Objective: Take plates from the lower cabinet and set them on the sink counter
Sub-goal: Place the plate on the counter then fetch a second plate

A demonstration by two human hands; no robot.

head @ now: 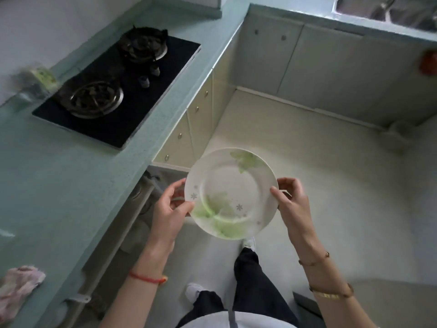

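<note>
A white plate [230,194] with green leaf prints and small grey flowers is held level above the floor. My left hand [169,209] grips its left rim and my right hand [289,202] grips its right rim. Just left of the plate, the lower cabinet [144,204] under the green counter stands open, its inside dim and blurred. The sink [387,10] sits in the counter at the far top right, well away from the plate.
A black two-burner gas hob [118,91] is set in the green counter [59,185] on the left. A pink cloth [19,287] lies at the counter's near left. Closed cabinet doors [331,65] line the far side. Pale floor lies between.
</note>
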